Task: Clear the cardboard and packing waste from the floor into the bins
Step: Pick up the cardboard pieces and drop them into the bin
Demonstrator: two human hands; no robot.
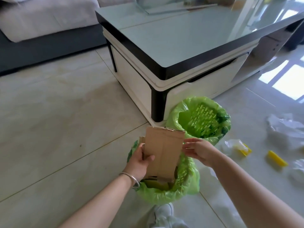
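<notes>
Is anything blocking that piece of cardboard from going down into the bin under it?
Nothing visible blocks it. The left hand grips the cardboard upright, its lower end already inside the near bin. The right hand is open beside it.

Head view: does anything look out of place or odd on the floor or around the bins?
Yes. Clear plastic wrap and yellow pieces lie scattered on the floor right of the bins. The cardboard, gripped by the left hand, stands tall out of the near bin, its top edge torn. The far bin looks empty.
</notes>
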